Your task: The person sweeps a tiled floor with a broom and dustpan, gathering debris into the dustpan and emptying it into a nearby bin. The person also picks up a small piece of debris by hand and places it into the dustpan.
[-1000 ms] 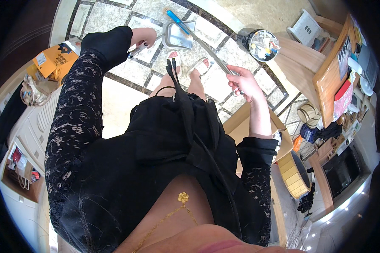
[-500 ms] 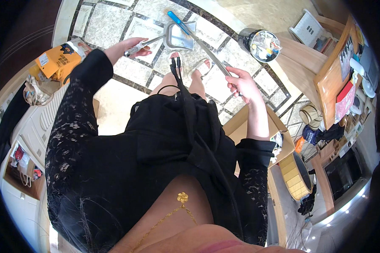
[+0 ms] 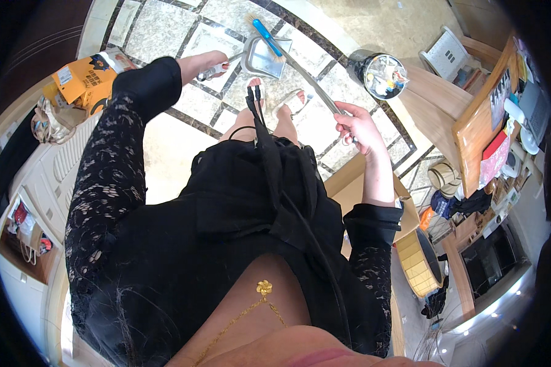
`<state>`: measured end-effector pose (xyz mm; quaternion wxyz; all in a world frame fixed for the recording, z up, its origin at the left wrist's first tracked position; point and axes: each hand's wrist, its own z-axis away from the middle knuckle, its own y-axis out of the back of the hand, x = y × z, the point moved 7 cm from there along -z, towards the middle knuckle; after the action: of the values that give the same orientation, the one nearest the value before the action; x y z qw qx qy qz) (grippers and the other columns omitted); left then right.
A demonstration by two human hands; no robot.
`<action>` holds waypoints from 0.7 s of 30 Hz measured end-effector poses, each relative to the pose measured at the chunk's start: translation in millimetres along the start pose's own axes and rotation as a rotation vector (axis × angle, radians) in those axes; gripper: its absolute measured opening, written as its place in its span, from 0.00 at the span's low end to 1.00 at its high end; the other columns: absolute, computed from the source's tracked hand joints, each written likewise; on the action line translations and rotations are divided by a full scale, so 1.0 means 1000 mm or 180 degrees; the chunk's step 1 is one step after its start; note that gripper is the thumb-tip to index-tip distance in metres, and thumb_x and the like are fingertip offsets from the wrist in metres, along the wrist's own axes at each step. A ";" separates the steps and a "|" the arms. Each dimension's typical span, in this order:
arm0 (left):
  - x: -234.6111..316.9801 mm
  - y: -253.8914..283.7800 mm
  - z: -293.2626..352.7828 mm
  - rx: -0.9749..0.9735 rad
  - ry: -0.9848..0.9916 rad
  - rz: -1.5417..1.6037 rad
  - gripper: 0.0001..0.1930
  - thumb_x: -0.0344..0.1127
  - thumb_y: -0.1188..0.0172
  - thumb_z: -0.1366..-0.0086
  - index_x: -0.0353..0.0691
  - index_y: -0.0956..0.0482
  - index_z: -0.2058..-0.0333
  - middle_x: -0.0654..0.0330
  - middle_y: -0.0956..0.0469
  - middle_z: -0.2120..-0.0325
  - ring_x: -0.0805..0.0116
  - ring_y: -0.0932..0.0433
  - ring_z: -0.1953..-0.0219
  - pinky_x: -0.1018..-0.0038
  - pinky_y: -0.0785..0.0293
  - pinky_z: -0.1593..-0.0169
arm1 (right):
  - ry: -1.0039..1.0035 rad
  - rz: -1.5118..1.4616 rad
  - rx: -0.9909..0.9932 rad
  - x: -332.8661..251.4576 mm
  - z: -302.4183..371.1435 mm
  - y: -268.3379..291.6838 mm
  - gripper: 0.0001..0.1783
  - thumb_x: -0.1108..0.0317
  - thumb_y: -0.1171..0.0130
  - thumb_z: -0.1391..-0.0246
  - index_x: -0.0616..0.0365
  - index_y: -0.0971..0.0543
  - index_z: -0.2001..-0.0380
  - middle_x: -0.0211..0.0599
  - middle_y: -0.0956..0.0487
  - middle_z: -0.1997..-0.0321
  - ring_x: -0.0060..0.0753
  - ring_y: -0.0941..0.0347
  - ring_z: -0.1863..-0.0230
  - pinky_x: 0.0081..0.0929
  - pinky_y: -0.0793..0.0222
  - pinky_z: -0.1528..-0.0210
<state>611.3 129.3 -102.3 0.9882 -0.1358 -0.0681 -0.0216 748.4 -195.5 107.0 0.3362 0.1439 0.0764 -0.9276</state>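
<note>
My left hand point(image 3: 207, 63) is closed round the handle of a grey long-handled dustpan point(image 3: 272, 68), whose pan lies on the tiled floor ahead of my feet. A broom point(image 3: 309, 78) with a blue head and a silver stick slants across the pan. Its stick runs back to my right hand point(image 3: 360, 127), where the fingers wrap round it. The pale bristles rest over the pan's right side and far edge. Whether any dirt lies in the pan is too small to tell.
A dark bin point(image 3: 386, 76) holding rubbish stands to the right of the dustpan. By my right forearm is an open cardboard box point(image 3: 349, 177). Orange packaging point(image 3: 86, 85) sits on a white cabinet at left. A wooden desk point(image 3: 465, 153) juts in at right.
The dustpan and broom head have shifted slightly right. My left hand has moved right and a little farther away, and my right hand slightly right. Both grips are unchanged.
</note>
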 end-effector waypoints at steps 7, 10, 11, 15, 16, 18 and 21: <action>0.028 0.013 -0.037 0.0533 0.0038 -0.1441 0.08 0.32 0.52 0.48 0.38 0.30 0.84 0.56 0.30 0.86 0.67 0.30 0.86 0.71 0.36 0.83 | -0.0111 0.0071 0.0063 0.009 0.003 0.010 0.27 0.75 0.49 0.53 0.68 0.38 0.48 0.30 0.33 0.84 0.17 0.41 0.88 0.15 0.48 0.89; 0.033 0.013 -0.044 0.0402 -0.0188 -0.2159 0.09 0.31 0.51 0.49 0.36 0.31 0.86 0.56 0.30 0.87 0.66 0.31 0.87 0.70 0.36 0.83 | -0.0031 0.0093 0.0017 0.021 0.000 0.003 0.27 0.75 0.49 0.53 0.67 0.38 0.47 0.29 0.33 0.85 0.16 0.41 0.89 0.14 0.48 0.90; 0.035 0.011 -0.044 0.0226 -0.0358 -0.2280 0.10 0.31 0.50 0.50 0.35 0.31 0.87 0.55 0.31 0.88 0.65 0.31 0.87 0.69 0.36 0.82 | -0.0012 0.0123 0.0023 0.025 -0.002 0.000 0.27 0.75 0.49 0.52 0.66 0.38 0.47 0.29 0.33 0.85 0.15 0.42 0.89 0.14 0.49 0.90; 0.045 0.000 -0.044 -0.0192 -0.1095 -0.2762 0.08 0.31 0.48 0.54 0.34 0.30 0.86 0.55 0.31 0.88 0.65 0.31 0.86 0.69 0.38 0.83 | 0.0007 0.0077 -0.0018 0.040 -0.004 -0.002 0.27 0.75 0.49 0.52 0.65 0.39 0.46 0.28 0.34 0.86 0.15 0.42 0.90 0.13 0.49 0.91; 0.039 0.001 -0.046 -0.0255 -0.0814 -0.2887 0.07 0.31 0.49 0.56 0.33 0.30 0.85 0.55 0.31 0.87 0.66 0.31 0.85 0.69 0.39 0.82 | -0.0013 0.0035 -0.0002 0.043 -0.004 0.000 0.27 0.75 0.49 0.52 0.65 0.39 0.46 0.27 0.34 0.86 0.15 0.42 0.90 0.13 0.49 0.91; 0.037 -0.007 -0.048 -0.0505 -0.0779 -0.3248 0.06 0.31 0.51 0.58 0.33 0.30 0.84 0.55 0.30 0.85 0.66 0.31 0.84 0.70 0.40 0.82 | -0.0049 -0.0027 -0.0073 0.049 -0.004 0.003 0.27 0.75 0.49 0.52 0.64 0.39 0.46 0.27 0.34 0.86 0.15 0.42 0.90 0.13 0.49 0.91; 0.039 0.013 -0.046 0.0147 -0.0352 -0.1974 0.07 0.30 0.52 0.55 0.32 0.30 0.80 0.53 0.29 0.82 0.64 0.28 0.80 0.68 0.37 0.80 | 0.0034 -0.0135 -0.0064 0.052 -0.005 0.010 0.26 0.76 0.50 0.53 0.67 0.38 0.48 0.29 0.33 0.86 0.18 0.41 0.89 0.17 0.47 0.89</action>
<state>656.6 128.1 -144.5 0.9321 -0.0870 -0.1603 -0.3130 717.5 -233.0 85.7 0.3175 0.1438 0.0904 -0.9329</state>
